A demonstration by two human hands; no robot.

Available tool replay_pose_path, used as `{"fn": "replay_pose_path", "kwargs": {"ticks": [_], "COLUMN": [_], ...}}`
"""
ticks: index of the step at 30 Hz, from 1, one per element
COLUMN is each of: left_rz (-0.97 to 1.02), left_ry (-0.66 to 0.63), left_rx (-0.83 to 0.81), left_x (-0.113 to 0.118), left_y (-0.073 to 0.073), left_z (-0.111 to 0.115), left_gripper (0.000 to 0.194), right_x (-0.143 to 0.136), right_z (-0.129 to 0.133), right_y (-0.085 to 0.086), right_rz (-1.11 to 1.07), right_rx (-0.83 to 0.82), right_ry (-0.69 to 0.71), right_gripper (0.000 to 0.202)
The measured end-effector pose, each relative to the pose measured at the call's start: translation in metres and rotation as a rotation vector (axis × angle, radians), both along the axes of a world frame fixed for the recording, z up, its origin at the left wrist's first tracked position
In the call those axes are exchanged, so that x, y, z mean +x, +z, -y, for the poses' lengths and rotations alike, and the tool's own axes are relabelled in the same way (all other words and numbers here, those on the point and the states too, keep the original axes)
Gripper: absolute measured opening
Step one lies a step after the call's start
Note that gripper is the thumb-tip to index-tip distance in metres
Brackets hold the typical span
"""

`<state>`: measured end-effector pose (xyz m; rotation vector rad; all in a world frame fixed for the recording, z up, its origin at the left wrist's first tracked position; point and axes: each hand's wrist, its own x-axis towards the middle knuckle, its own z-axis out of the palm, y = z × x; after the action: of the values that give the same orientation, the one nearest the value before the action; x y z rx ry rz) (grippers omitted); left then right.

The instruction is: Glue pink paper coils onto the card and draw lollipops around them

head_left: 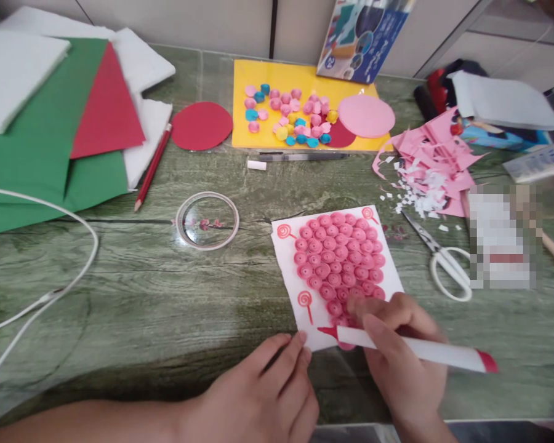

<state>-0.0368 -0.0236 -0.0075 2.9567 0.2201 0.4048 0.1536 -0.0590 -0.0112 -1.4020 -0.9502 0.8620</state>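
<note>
A white card (284, 258) lies tilted on the table, with pink rolled-paper coils (337, 246) massed across its middle. Small red lollipop drawings (305, 299) show near its upper corners and left side. My right hand (404, 357) is closed around a white marker pen (420, 349), over the card's lower part. The pen's red tip points left, near the card's bottom edge; whether it touches the card I cannot tell. My left hand (268, 387) rests with fingers stretched out, fingertips at the card's lower left corner, holding nothing. My right hand covers the lower right of the card.
A tape roll (207, 221) lies left of the card; scissors (443, 261) lie right. Behind are a yellow sheet (240, 138) with coloured paper coils, a pen (300, 157) and a white cap (257, 165). Pink scraps (438, 147), green paper (23, 178) and a white cable (90, 246) flank them.
</note>
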Motion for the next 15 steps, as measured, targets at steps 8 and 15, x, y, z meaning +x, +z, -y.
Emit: {"fn": "replay_pose_path", "kwargs": {"ticks": [8,15], "left_rz": [0.012,0.066], "left_ry": [0.0,0.023], "left_rx": [-0.019,-0.001], "left_x": [-0.001,-0.002], "left_y": [-0.001,-0.004], "left_z": [0.002,0.004], "left_gripper": [0.018,0.015], "right_x": [0.004,0.022], "right_z": [-0.006,-0.005], "right_y": [0.015,0.021], "right_rz": [-0.084,0.049], "right_rx": [0.222,0.354], "right_ry": [-0.198,-0.454], "right_gripper": [0.015,0.008]}}
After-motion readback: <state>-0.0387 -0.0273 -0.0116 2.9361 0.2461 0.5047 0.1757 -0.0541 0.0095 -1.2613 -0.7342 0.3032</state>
